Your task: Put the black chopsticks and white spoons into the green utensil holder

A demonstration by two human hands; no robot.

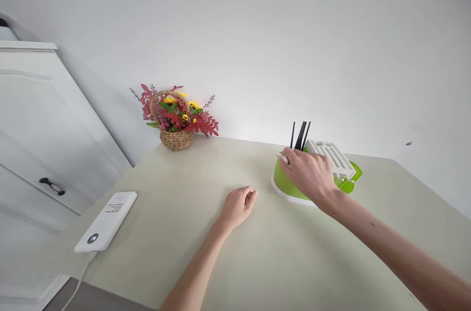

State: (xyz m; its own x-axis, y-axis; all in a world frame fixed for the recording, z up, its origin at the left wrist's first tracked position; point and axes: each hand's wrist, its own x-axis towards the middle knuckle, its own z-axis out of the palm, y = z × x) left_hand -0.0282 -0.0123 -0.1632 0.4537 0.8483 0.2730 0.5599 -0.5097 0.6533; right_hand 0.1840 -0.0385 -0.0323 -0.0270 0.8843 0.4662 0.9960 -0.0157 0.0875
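My right hand (309, 168) is closed at the top of a green holder (285, 181) with a white base, toward the right of the table. A slim white piece (282, 158) sticks out from its fingers on the left; most of it is hidden, so I cannot tell its kind. Several thin black sticks (300, 135) stand up behind this hand. Beside it, a white slotted rack (333, 159) sits tilted on the holder's right part, over a green tray-like piece (356, 172). My left hand (238, 205) rests on the table, fingers curled in, with nothing visible in them.
A wicker basket (176, 139) of red and yellow flowers stands by the wall. At the left edge of the pale table (176, 242) lies a white power bank (106, 222) with a cable (83, 276). A white cabinet (47, 119) is on the left.
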